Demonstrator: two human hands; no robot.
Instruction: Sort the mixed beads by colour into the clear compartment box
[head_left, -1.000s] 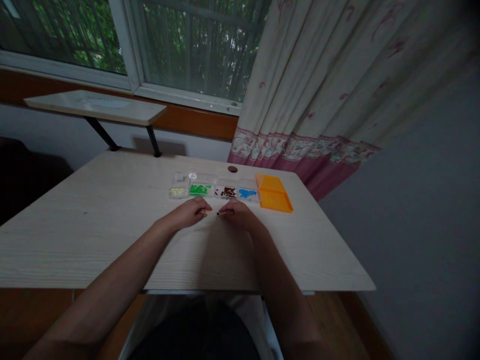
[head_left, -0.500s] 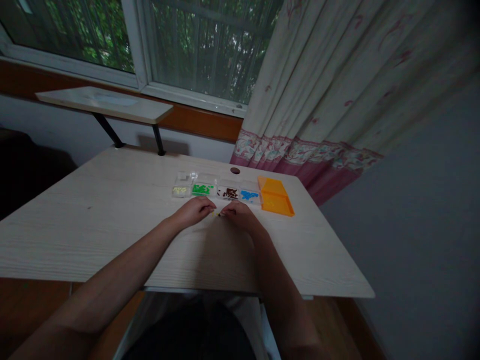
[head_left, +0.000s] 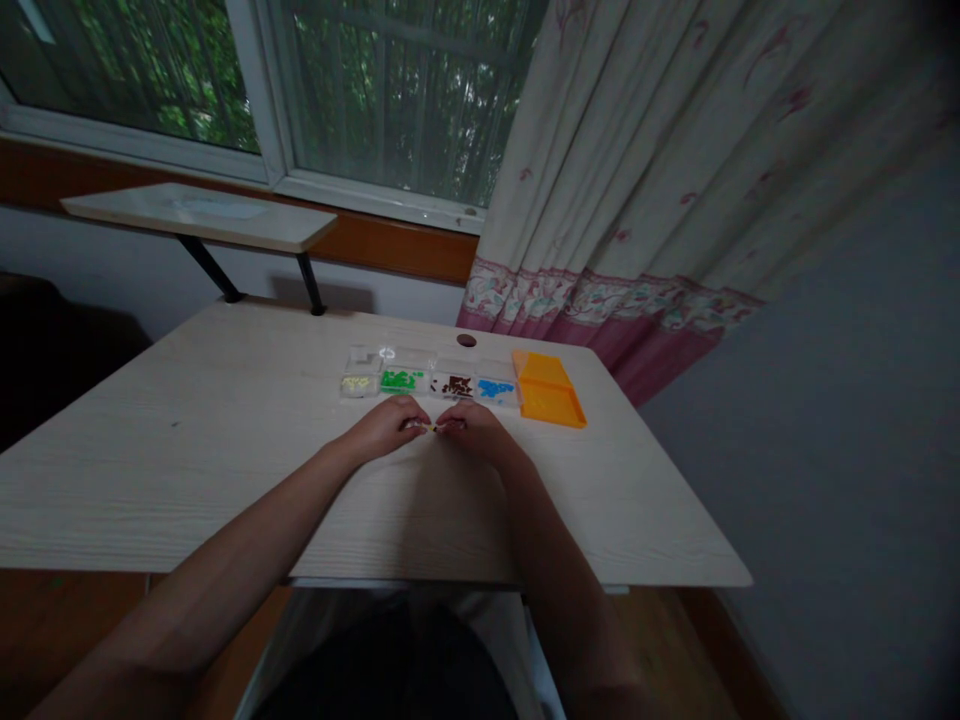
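My left hand [head_left: 390, 424] rests low over the table with thumb and fingers pinched together. Facing it, my right hand [head_left: 480, 428] is pinched in the same way, and the fingertips of the two almost meet. A tiny yellow piece [head_left: 430, 428] shows at the left fingertips, with a tiny dark piece at the right ones; their exact kind is too small to make out. Just beyond the hands, clear open boxes hold small pale yellow pieces [head_left: 360, 383], green pieces [head_left: 401, 380], dark brown pieces [head_left: 456, 386] and blue pieces [head_left: 496, 389].
An open orange box [head_left: 553, 404] lies right of the clear boxes on the pale wooden table [head_left: 247, 440]. A raised shelf [head_left: 202, 215] on black legs stands at the back left. Behind are a window and a long curtain [head_left: 600, 230].
Both hands' fingertips have come closer together, narrowing the gap over the tiny yellow and dark pieces. The camera view has shifted slightly.
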